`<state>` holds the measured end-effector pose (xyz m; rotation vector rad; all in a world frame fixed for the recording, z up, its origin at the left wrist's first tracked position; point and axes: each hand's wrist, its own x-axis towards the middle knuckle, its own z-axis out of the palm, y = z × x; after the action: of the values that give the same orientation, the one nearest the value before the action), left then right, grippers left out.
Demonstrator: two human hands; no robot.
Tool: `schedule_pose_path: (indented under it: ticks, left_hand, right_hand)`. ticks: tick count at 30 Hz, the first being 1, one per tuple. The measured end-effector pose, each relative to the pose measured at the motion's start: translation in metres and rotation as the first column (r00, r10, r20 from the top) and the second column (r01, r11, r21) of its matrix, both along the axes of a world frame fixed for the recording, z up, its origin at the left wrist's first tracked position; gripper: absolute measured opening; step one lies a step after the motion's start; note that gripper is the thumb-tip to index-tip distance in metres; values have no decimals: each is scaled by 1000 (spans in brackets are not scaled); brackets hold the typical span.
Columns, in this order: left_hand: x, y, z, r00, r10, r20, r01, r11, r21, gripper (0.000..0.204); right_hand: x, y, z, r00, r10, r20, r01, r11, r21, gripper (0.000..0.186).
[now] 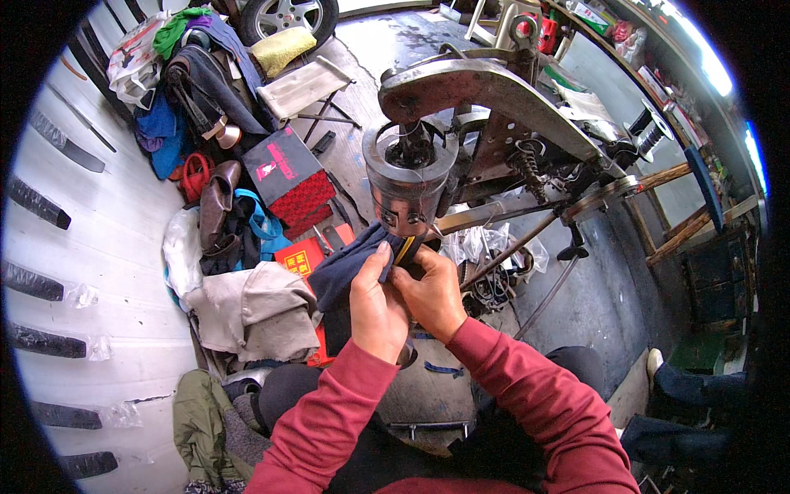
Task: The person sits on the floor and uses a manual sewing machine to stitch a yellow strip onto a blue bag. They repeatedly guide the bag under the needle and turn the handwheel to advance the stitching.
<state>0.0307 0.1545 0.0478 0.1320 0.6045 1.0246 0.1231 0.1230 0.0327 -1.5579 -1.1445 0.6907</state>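
A dark navy piece of cloth (341,270), perhaps part of a garment, lies under the round metal head (405,185) of a hand-worked sewing machine (494,92). Along the cloth runs a yellow strip (405,249) that looks like zipper teeth. My left hand (379,303) pinches the near edge of the cloth with thumb on top. Close beside it, my right hand (430,295) grips the same edge, its fingers bent beneath. The needle and the spot under the head are hidden from view.
Left of the machine are a black-and-red box (288,177), a brown leather shoe (222,206), a beige cloth (255,309) and a folding stool (304,89). A wheel (288,16) stands behind. A thread spool (652,133) sits at right, and another person's leg (691,389) shows lower right.
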Motion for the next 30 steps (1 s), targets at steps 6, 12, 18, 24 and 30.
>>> schedule_pose_path:
  ticks: [6, 12, 18, 24, 30]
  left_hand:
    - [-1, 1, -1, 1000, -28, 4, 28, 1000, -3, 19]
    - [-2, 1, -3, 998, -57, -18, 58, 997, 47, 25]
    - [-5, -3, 1, 993, -101, -61, 101, 995, 3, 24]
    - [-4, -8, 6, 994, -110, -25, 110, 994, 2, 22]
    - [-4, -9, 3, 993, -115, 2, 115, 993, 24, 21]
  right_hand:
    - [1, -1, 1, 1000, 16, 22, -16, 1000, 3, 16]
    - [12, -11, 20, 976, 119, 184, -99, 989, -110, 34]
    - [93, -49, 48, 910, 329, 252, -269, 931, -246, 38]
    - [242, -99, 56, 775, -91, 625, 374, 864, -337, 42]
    - [297, -84, 7, 917, -11, 400, 193, 887, -418, 49]
